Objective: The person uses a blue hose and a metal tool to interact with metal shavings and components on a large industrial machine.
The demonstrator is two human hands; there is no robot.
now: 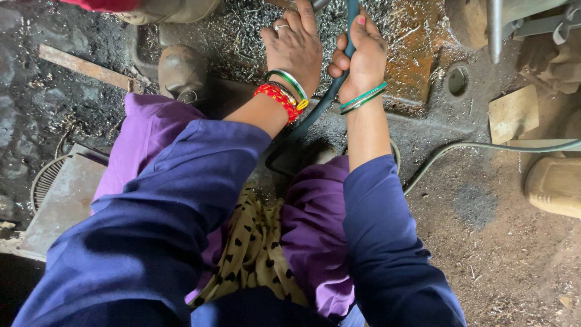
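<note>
Covering most of the ground, a dirty workshop floor (484, 242) strewn with metal shavings (242, 36); rusty plate (417, 54) beyond the hands. Dark green hose (321, 106) runs up between both wrists from the lap. Right hand (361, 60) fully clenched around the hose. Left hand (295, 45) just beside it, fingers extended upward; whether it holds anything cannot be told. Grey cable (484, 146) at right.

soft, even daylight fills the view, with no hard shadows. the right side of the dirt floor (508, 242) is brightest, while the lower left corner falls nearly black. the metal shavings (242, 36) at the top glint faintly. the blue sleeves (181, 200) nearest the camera look slightly soft, and the wide lens bends the edges outward.
</note>
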